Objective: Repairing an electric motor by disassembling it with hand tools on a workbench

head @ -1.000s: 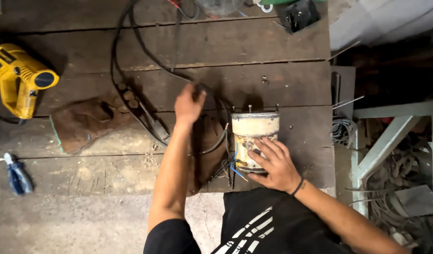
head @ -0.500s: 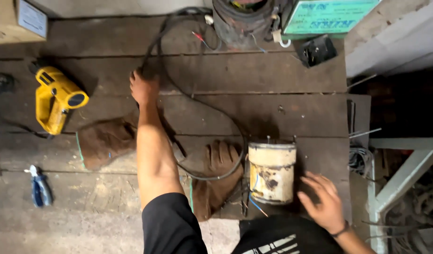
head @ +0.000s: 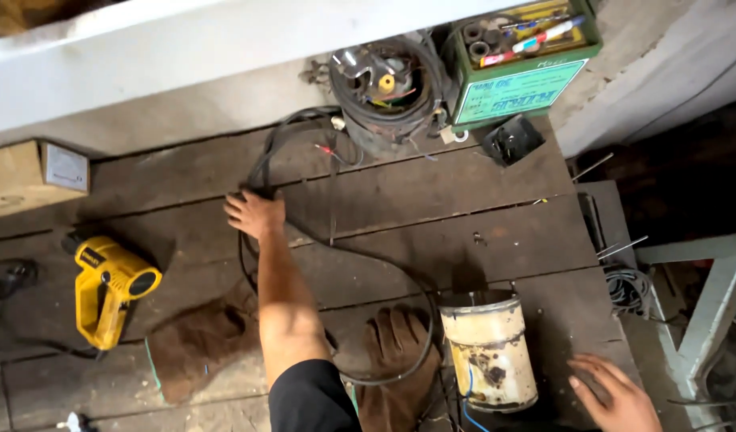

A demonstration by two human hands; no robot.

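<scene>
Cable-gathering step: left hand (head: 256, 214) clenched on black cable (head: 368, 260); right hand (head: 616, 394) released beside can (head: 490, 352); next move likely needs slack.

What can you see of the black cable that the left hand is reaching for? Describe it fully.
The black cable looks rubbery and thick. It runs from the coil in the round container at the back, across the wooden boards, under the left hand resting on it, then loops toward the brown gloves beside the stained white can.
</scene>
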